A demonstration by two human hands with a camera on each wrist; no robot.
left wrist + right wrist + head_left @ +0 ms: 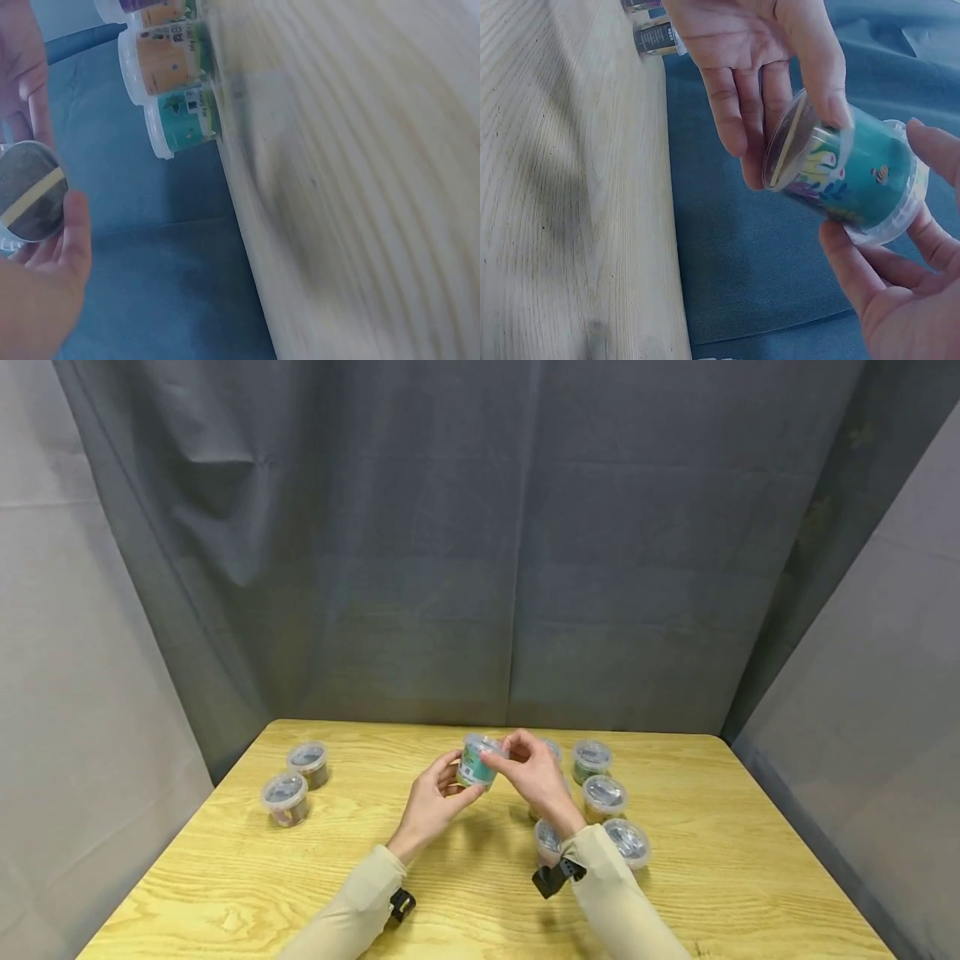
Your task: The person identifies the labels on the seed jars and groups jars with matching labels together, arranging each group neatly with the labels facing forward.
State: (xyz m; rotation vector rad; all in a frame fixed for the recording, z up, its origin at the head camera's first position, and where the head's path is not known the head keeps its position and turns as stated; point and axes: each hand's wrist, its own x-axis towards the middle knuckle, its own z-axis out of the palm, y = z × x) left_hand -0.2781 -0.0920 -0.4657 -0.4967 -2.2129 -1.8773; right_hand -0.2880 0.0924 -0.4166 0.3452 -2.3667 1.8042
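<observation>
Above the middle of the table, both hands hold one small clear plastic tub with a teal printed label and a translucent lid. My left hand grips its lower part, thumb on the side and fingers around the base. My right hand pinches the tub at the lid's rim, thumb and fingers on either side. The tub is tilted in the right wrist view. Its grey base with a pale strip faces the left wrist camera. The lid appears seated on the tub.
Two lidded tubs stand at the table's left. Several more, including a nearer one and a farther one, stand at the right, some partly hidden by my right arm. Grey curtains surround the wooden table.
</observation>
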